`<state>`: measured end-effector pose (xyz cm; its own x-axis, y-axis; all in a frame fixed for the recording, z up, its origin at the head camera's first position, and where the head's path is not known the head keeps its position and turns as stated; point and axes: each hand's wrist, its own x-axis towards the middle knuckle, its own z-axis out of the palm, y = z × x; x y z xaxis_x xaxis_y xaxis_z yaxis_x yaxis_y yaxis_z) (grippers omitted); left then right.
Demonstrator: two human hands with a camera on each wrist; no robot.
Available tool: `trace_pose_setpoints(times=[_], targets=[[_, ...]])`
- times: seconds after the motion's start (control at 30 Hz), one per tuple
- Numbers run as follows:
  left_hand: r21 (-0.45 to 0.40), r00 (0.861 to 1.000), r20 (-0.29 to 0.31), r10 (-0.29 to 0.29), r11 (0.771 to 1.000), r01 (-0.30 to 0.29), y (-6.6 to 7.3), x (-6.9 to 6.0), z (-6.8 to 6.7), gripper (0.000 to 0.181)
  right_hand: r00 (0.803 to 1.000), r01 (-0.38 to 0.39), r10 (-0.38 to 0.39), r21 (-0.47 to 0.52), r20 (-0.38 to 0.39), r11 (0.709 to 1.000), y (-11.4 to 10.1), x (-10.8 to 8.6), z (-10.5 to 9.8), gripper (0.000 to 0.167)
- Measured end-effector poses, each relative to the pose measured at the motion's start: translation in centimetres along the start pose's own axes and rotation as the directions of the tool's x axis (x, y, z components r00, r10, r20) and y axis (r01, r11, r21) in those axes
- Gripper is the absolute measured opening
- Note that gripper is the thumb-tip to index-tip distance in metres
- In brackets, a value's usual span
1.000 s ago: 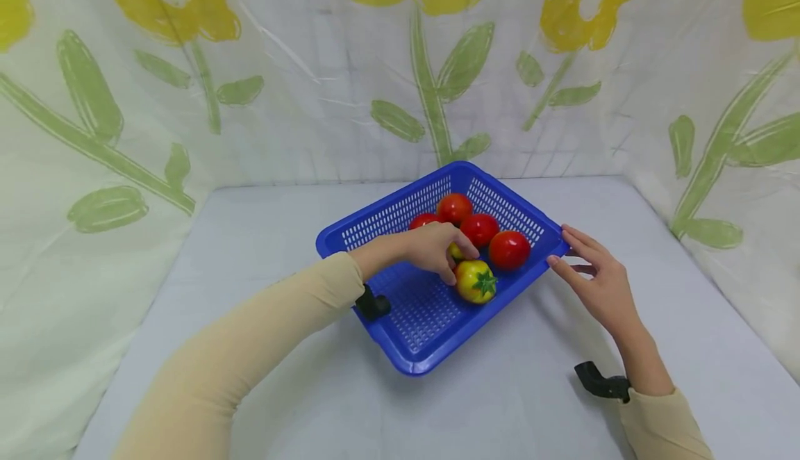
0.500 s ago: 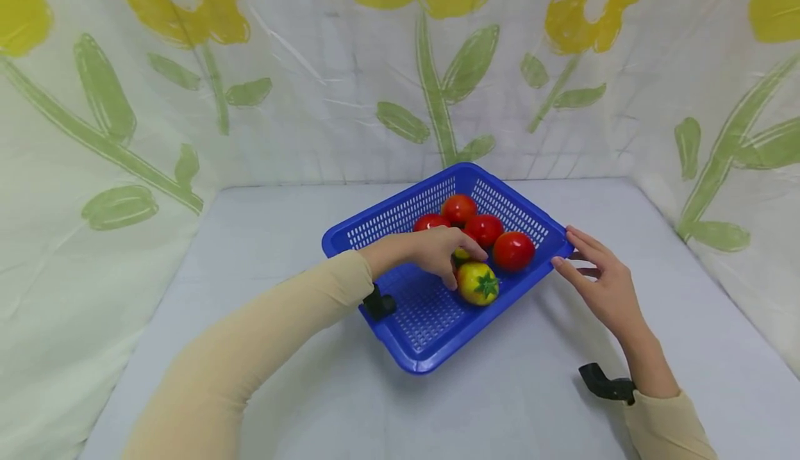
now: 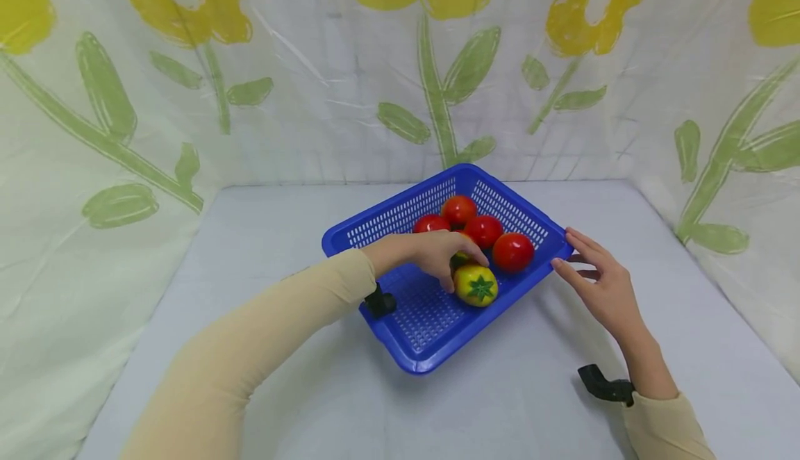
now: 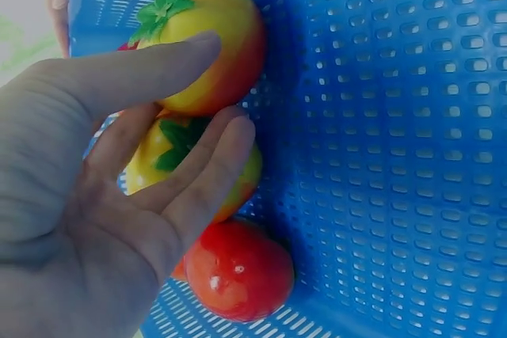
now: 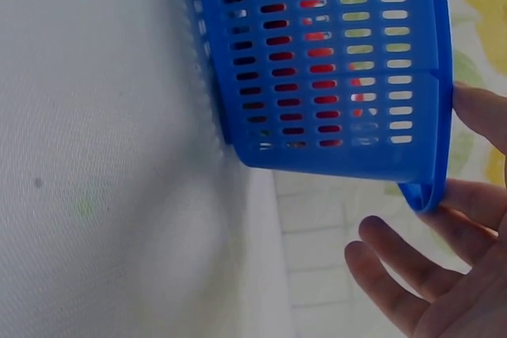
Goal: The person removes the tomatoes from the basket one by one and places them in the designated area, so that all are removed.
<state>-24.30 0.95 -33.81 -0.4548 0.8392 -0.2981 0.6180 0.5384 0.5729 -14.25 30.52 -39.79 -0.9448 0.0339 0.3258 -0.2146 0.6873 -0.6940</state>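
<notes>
A blue plastic basket [image 3: 420, 364] stands on the table, holding several red and yellow tomatoes. My left hand [image 3: 434, 250] reaches into it and grips a yellow-red tomato [image 3: 476, 286] with a green star-shaped top. In the left wrist view the thumb lies across that tomato [image 4: 226, 45], while other fingers pass over a second yellow tomato [image 4: 150, 156]. A red tomato [image 4: 240, 269] sits beyond them. At the basket's right corner my right hand [image 3: 596, 286] pinches the rim, thumb on one side and fingers on the other; the right wrist view shows this rim [image 5: 441, 61] too.
More red tomatoes [image 3: 513, 251] lie toward the basket's back and right. A pale cloth covers the table [image 3: 262, 237]. Behind it hangs a white curtain [image 3: 300, 112] painted with yellow flowers. Each wrist wears a black camera mount [image 3: 605, 385].
The yellow-red tomato has turned slightly under my left hand, its green top now facing more upward. The view shifted a little; my right hand stays at the basket corner.
</notes>
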Motion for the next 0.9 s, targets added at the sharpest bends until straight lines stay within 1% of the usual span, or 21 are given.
trace_pose_setpoints(times=[0.1,0.23,0.3,0.4,0.6,0.7,0.9], targets=[[0.023,1.000,0.006,0.005,1.000,-0.006,-0.05,0.17,0.12,0.065,1.000,0.001,-0.001,0.006,0.003,1.000,0.03,-0.03,0.07,0.058],[0.066,1.000,0.002,0.026,0.997,-0.026,0.04,0.48,0.17,0.064,1.000,0.000,0.000,0.023,0.000,1.000,-0.03,-0.04,0.09,0.058],[0.073,1.000,-0.004,0.029,0.997,-0.029,0.11,0.56,0.12,0.064,1.000,0.003,-0.003,0.020,-0.001,1.000,-0.09,-0.02,0.04,0.058],[0.067,1.000,-0.007,0.026,0.997,-0.026,0.07,0.59,0.09,0.064,1.000,0.004,-0.004,0.012,-0.003,1.000,-0.15,-0.01,0.01,0.058],[0.044,1.000,0.009,0.014,0.999,-0.015,-0.29,0.70,0.19,0.067,1.000,0.016,-0.016,-0.007,-0.004,1.000,-0.15,-0.15,0.07,0.058],[0.051,1.000,0.006,0.012,0.999,-0.012,-0.33,0.65,0.21,0.068,1.000,0.020,-0.020,-0.016,-0.008,1.000,-0.16,-0.15,0.12,0.058],[0.064,1.000,0.004,0.002,0.998,-0.002,-0.17,0.63,0.04,0.065,1.000,0.015,-0.015,0.000,-0.025,1.000,-0.31,-0.03,0.13,0.059]])
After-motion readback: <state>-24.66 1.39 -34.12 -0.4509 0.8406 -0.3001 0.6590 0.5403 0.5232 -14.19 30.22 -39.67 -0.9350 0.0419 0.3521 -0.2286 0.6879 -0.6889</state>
